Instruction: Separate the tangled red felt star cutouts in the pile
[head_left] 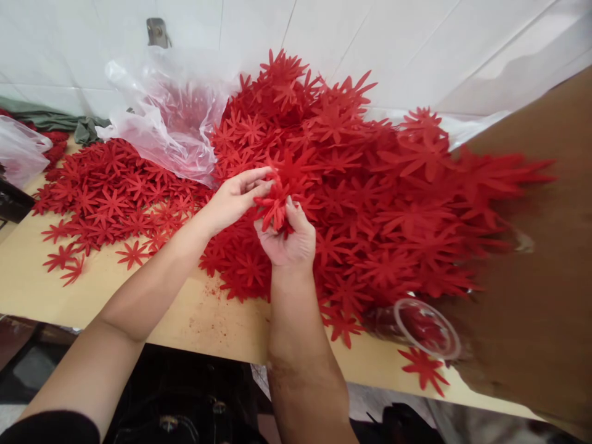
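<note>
Holding a small bunch of red flower cutouts (pixel 276 206) over the middle of the table, both hands meet above a large heap. Right hand (pixel 289 237): palm up, fingers curled closed around the base of the bunch, gripping it from below. Left hand (pixel 235 197): comes in from the left, thumb and fingertips pinched on the top petals of the same bunch. So both hands grasp the one bunch, which sits just above the near-left slope of the big pile.

Big pile of red cutouts (pixel 370 185): spiky, many-petalled shapes, heaped high from the centre out to the right and up toward the far wall. A flatter spread of the same cutouts (pixel 111 191) lies to the left, a few strays loose at its near edge. One lone cutout (pixel 425 369) rests near the front right edge.

Wooden tabletop (pixel 203 314): pale, with red crumbs scattered just near the forearms.

Clear plastic bag (pixel 171 117): crumpled, far left of centre, some red showing through. A second bag (pixel 21 151) sits at the far left edge. Clear plastic cup (pixel 423 330) lies on its side at the near right, touching the heap. Brown cardboard (pixel 536 259) fills the right side, blurred. White tiled wall (pixel 416 43) behind.
</note>
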Motion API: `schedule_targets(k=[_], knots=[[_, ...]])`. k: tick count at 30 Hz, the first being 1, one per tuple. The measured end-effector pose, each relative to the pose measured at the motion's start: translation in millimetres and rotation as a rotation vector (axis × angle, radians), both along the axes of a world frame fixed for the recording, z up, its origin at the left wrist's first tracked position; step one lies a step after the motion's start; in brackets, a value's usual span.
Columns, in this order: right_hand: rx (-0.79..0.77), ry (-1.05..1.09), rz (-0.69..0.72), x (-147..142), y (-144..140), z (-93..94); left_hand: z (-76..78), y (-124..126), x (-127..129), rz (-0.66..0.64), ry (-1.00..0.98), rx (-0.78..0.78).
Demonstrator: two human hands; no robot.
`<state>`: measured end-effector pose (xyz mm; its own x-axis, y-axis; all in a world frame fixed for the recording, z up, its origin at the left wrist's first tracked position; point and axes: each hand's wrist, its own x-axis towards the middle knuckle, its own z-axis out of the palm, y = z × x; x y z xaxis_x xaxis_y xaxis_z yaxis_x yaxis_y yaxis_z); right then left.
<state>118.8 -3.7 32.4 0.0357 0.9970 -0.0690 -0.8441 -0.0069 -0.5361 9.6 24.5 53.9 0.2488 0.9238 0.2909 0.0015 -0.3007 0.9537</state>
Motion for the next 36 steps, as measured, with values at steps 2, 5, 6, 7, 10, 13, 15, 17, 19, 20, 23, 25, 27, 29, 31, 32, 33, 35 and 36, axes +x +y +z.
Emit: schedule_targets(k=[2,5,6,7,10,13,15,17,19,20,23,25,27,29,31,32,33,35,36], knots=[[-0.01,-0.042,-0.001,0.1,-0.2,-1.3,4.6,1.2,0.2,0.0,-0.054,-0.055],[-0.026,-0.073,0.014,0.3,-1.4,-2.2,9.5,7.2,-5.5,0.139,-0.127,-0.108],[-0.018,-0.08,0.028,0.3,-2.1,-2.1,9.9,10.8,-8.6,0.204,-0.142,-0.126],[-0.002,-0.088,0.044,0.4,-2.8,-2.1,9.7,15.2,-12.0,0.265,-0.152,-0.145],[0.039,-0.115,0.061,-0.2,-3.3,-2.7,6.4,28.8,-22.6,0.411,-0.096,-0.162],[0.021,-0.16,-0.004,-2.1,0.5,-5.4,3.7,30.4,-30.1,0.576,0.07,-0.07],[-0.001,-0.227,-0.054,-4.0,4.2,-8.0,4.2,19.5,-31.5,0.571,0.104,-0.023],[0.001,-0.301,-0.1,-6.1,6.8,-9.9,5.5,2.3,-29.6,0.347,0.062,-0.07],[0.031,-0.356,-0.148,-8.5,7.3,-10.8,5.4,-13.8,-25.2,0.074,0.033,-0.156],[0.051,-0.374,-0.171,-9.9,6.9,-10.8,4.5,-19.4,-22.6,0.015,0.017,-0.166],[0.09,-0.411,-0.217,-13.9,4.6,-10.8,-1.0,-23.3,-16.5,0.069,-0.026,-0.157],[0.095,-0.44,-0.23,-15.8,3.9,-11.3,-5.1,-19.1,-15.3,0.147,-0.046,-0.155],[0.094,-0.461,-0.242,-16.6,4.1,-12.1,-8.6,-14.8,-15.9,0.197,-0.043,-0.15],[0.092,-0.458,-0.255,-16.5,4.6,-12.7,-11.7,-12.7,-16.8,0.231,-0.022,-0.14],[0.09,-0.441,-0.25,-16.0,4.7,-12.6,-14.1,-12.5,-17.1,0.243,0.011,-0.137],[0.092,-0.436,-0.237,-15.8,4.6,-12.2,-14.9,-12.8,-16.9,0.238,0.024,-0.138],[0.094,-0.437,-0.218,-15.5,4.4,-11.8,-15.2,-13.1,-16.8,0.227,0.03,-0.14],[0.096,-0.445,-0.184,-14.6,4.4,-10.9,-14.3,-14.1,-16.7,0.203,0.034,-0.146],[0.097,-0.449,-0.181,-13.9,4.7,-10.6,-13.3,-14.7,-16.9,0.181,0.033,-0.148]])
